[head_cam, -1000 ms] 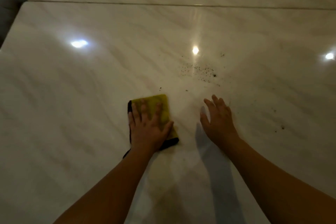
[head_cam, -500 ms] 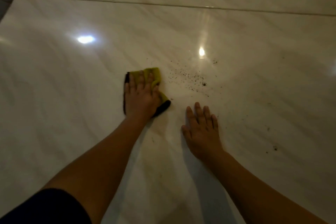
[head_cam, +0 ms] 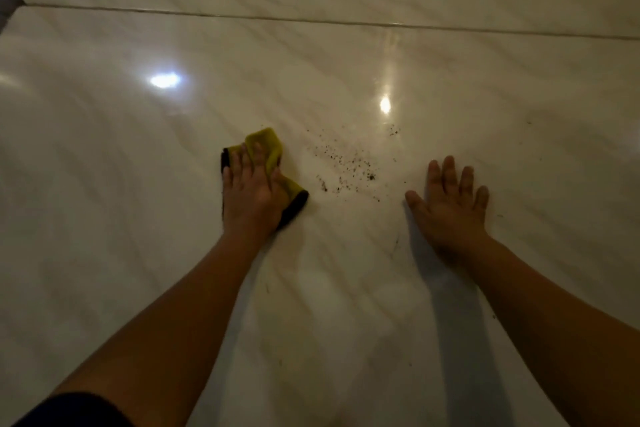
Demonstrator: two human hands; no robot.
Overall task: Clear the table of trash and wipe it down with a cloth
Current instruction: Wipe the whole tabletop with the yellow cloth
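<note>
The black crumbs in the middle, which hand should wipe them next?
Probably the left. The left hand presses the yellow cloth just left of the crumbs; the right hand rests bare on the table.

One crumpled yellow cloth with black edging (head_cam: 268,149), two bare hands, the left grip (head_cam: 254,199) and right grip (head_cam: 450,210), one scatter of dark crumbs (head_cam: 346,170) and two bright light reflections (head_cam: 165,80) on a two-slab glossy white marble bench (head_cam: 104,218).

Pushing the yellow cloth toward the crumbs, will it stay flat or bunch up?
Probably floppy: the cloth lies rumpled under the left hand. It should slide easily, since the table looks glossy. It looks thin, so it is likely light.
</note>
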